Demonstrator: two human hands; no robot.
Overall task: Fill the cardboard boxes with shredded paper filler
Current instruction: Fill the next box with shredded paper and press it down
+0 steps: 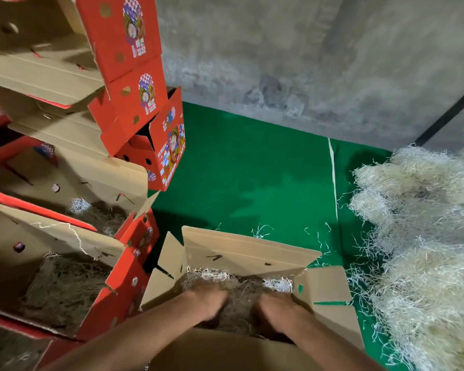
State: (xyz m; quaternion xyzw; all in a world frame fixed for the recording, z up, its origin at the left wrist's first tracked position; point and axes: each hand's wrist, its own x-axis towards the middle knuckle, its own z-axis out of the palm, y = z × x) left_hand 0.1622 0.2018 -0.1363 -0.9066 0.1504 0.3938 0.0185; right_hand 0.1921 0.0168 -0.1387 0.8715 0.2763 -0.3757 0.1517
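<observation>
1. Both your hands are down inside the open cardboard box (249,257) in front of you, on the green floor mat (252,178).
2. Your left hand (208,301) and right hand (275,310) are sunk into the shredded paper filler (239,293); motion blur and filler hide the fingers, so you cannot tell whether they grasp it or lie flat.
3. The loose filler pile (423,236) lies to your right.
4. Filled boxes (65,277) stack at your left.
</observation>
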